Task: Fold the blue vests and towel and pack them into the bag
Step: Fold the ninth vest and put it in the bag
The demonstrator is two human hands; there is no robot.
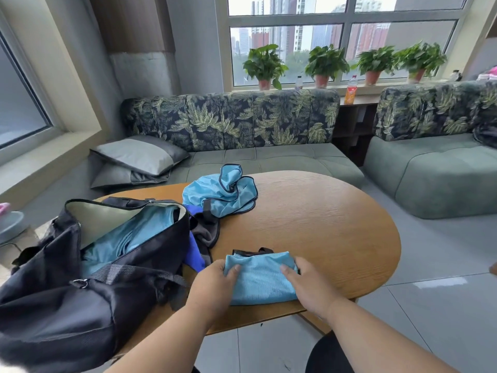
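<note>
Left hand point(212, 281) and right hand point(304, 284) grip one folded vest point(262, 278); one crumpled vest point(220, 191) beyond.

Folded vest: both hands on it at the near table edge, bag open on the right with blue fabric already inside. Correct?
One error: the bag is on the left, not the right, as the head view shows. The rest holds: the left hand and right hand hold the folded vest at the near table edge.

Bare forearms, no sleeves visible
</note>
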